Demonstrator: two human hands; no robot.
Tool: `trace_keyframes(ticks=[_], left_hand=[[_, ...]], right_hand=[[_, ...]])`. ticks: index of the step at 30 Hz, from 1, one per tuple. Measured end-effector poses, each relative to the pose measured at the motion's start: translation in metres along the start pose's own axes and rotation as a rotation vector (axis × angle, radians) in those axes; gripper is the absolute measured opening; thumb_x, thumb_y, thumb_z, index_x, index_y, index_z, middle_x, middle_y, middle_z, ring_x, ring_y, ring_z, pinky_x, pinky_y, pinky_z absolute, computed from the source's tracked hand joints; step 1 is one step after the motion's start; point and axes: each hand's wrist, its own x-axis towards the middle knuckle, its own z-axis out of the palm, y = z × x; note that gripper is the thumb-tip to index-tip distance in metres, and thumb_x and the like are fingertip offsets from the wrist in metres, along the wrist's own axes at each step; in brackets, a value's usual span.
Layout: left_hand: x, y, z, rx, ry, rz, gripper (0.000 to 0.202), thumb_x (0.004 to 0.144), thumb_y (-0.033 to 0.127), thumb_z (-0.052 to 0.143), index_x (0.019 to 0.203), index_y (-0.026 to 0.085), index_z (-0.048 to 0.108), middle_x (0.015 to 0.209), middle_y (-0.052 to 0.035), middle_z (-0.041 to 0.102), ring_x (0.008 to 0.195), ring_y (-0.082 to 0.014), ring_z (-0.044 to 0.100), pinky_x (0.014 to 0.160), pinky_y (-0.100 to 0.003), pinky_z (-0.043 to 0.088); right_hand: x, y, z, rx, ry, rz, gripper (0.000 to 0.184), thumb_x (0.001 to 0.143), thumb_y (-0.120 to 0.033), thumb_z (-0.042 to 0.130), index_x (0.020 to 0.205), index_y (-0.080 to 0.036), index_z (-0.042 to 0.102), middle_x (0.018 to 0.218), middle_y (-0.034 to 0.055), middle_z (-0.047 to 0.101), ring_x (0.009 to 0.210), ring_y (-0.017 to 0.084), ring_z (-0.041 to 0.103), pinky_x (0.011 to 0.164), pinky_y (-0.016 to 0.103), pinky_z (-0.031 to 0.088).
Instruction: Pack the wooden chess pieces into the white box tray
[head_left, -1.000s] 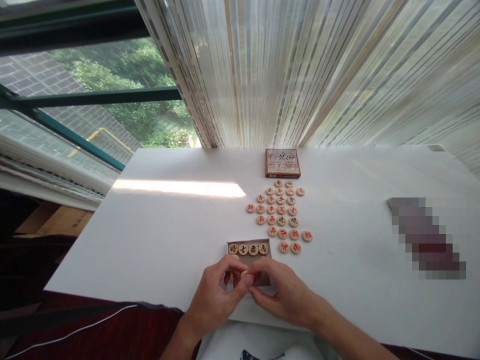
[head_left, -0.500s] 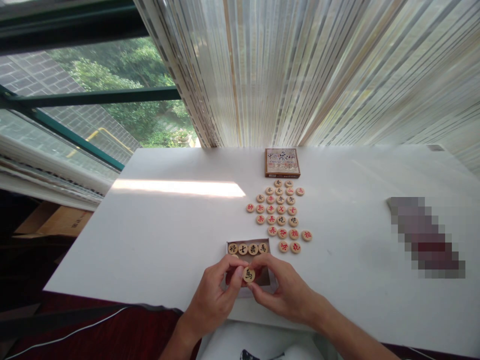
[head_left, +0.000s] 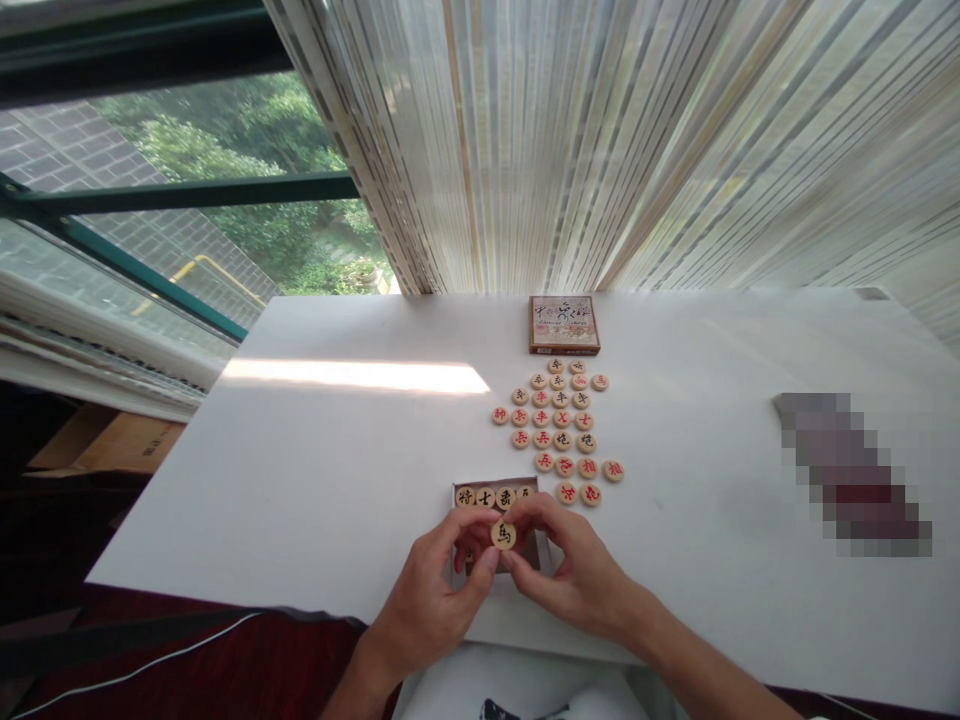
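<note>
Left hand (head_left: 439,575) and right hand (head_left: 566,570) both gripping one round wooden xiangqi piece (head_left: 503,535), black 馬 face toward camera. Fingertips pinch it from either side, other fingers curled. Piece is held up over the open box tray (head_left: 529,548), tilted to show its face.

Tray sits at the near side of the white surface (head_left: 337,480). Along its far wall: four black-character pieces (head_left: 486,497) in a row, reading 將, 士, 象; the fourth is partly covered by the right hand. At least one more piece shows behind the left hand's fingers, mostly hidden.

Beyond the tray, slightly right: loose xiangqi pieces (head_left: 562,419), red and black mixed, flat, in uneven rows. Red 帥 (head_left: 499,416) is leftmost. Printed box lid (head_left: 564,325) lies flat past them, near the far edge.

Pixelated object (head_left: 855,480) well off to the right, can't identify. String curtain (head_left: 525,150) behind, window at left, sun patch on the surface.
</note>
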Motion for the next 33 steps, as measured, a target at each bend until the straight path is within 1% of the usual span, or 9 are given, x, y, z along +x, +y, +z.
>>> trace_keyframes(ticks=[4,9,16,18,21,24,26,29,33], left_hand=[[0.001,-0.003,0.001,-0.013,0.016,-0.010,0.024,0.099,0.025,0.057,0.122,0.022,0.059,0.102,-0.0049,0.073,0.082,-0.0153,0.067,0.072,-0.024,0.053],[0.001,-0.002,0.000,-0.013,0.017,-0.012,0.023,0.099,0.026,0.057,0.121,0.022,0.060,0.099,-0.0036,0.072,0.079,-0.0145,0.065,0.070,-0.023,0.051],[-0.001,-0.002,-0.003,0.019,-0.013,0.095,0.017,0.098,0.023,0.059,0.115,0.022,0.063,0.099,-0.0041,0.070,0.078,-0.0138,0.062,0.070,-0.023,0.051],[0.000,-0.006,-0.005,0.048,0.041,0.119,0.016,0.098,0.021,0.058,0.113,0.021,0.063,0.098,-0.0046,0.069,0.078,-0.0141,0.062,0.071,-0.024,0.051],[0.003,-0.016,-0.008,0.137,0.199,0.156,0.015,0.097,0.017,0.058,0.111,0.021,0.063,0.097,-0.0037,0.068,0.078,-0.0144,0.061,0.073,-0.025,0.052],[0.008,-0.027,-0.011,0.258,0.328,0.222,0.020,0.094,0.014,0.059,0.112,0.022,0.063,0.103,-0.0046,0.066,0.090,-0.0173,0.063,0.081,-0.029,0.053],[0.009,-0.031,-0.012,0.311,0.343,0.244,0.022,0.094,0.014,0.059,0.115,0.023,0.063,0.114,-0.0072,0.064,0.106,-0.0210,0.062,0.093,-0.035,0.052],[0.007,-0.036,-0.014,0.344,0.276,0.245,0.026,0.095,0.014,0.059,0.119,0.024,0.061,0.126,-0.0095,0.059,0.122,-0.0244,0.057,0.106,-0.042,0.047],[0.001,-0.039,-0.016,0.369,0.195,0.251,0.029,0.094,0.014,0.059,0.121,0.024,0.060,0.136,-0.0110,0.053,0.129,-0.0269,0.052,0.109,-0.046,0.047]], right_hand=[[0.000,-0.001,-0.002,0.018,-0.013,0.000,0.027,0.087,-0.011,0.063,0.111,-0.023,0.057,0.096,0.0024,0.068,0.084,0.015,0.065,0.077,0.028,0.055],[0.000,-0.001,-0.003,0.038,-0.027,0.030,0.021,0.092,-0.014,0.059,0.111,-0.023,0.058,0.096,0.0033,0.068,0.084,0.016,0.065,0.077,0.029,0.055],[0.000,0.001,-0.002,0.031,-0.010,0.033,0.013,0.093,-0.018,0.062,0.105,-0.022,0.060,0.091,0.0023,0.067,0.076,0.014,0.063,0.069,0.025,0.054],[0.000,0.002,-0.004,0.019,0.002,0.015,0.012,0.095,-0.018,0.061,0.106,-0.022,0.063,0.094,0.0034,0.067,0.078,0.014,0.063,0.070,0.026,0.054],[0.002,0.002,-0.006,0.005,0.019,-0.035,0.014,0.096,-0.017,0.059,0.106,-0.024,0.067,0.099,0.0049,0.069,0.088,0.017,0.064,0.076,0.030,0.054],[0.004,0.002,-0.008,0.001,0.047,-0.062,0.015,0.095,-0.014,0.059,0.103,-0.025,0.068,0.098,0.0046,0.070,0.090,0.018,0.064,0.078,0.031,0.053],[0.004,0.003,-0.008,0.009,0.068,-0.052,0.013,0.095,-0.015,0.061,0.100,-0.024,0.068,0.095,0.0040,0.070,0.088,0.018,0.064,0.076,0.030,0.053],[0.005,0.004,-0.009,0.032,0.105,-0.002,0.006,0.095,-0.019,0.063,0.096,-0.024,0.067,0.091,0.0034,0.069,0.085,0.017,0.064,0.074,0.029,0.053],[0.003,0.005,-0.010,0.075,0.136,0.037,0.007,0.099,-0.024,0.060,0.097,-0.023,0.067,0.088,0.0032,0.066,0.080,0.016,0.064,0.070,0.028,0.053]])
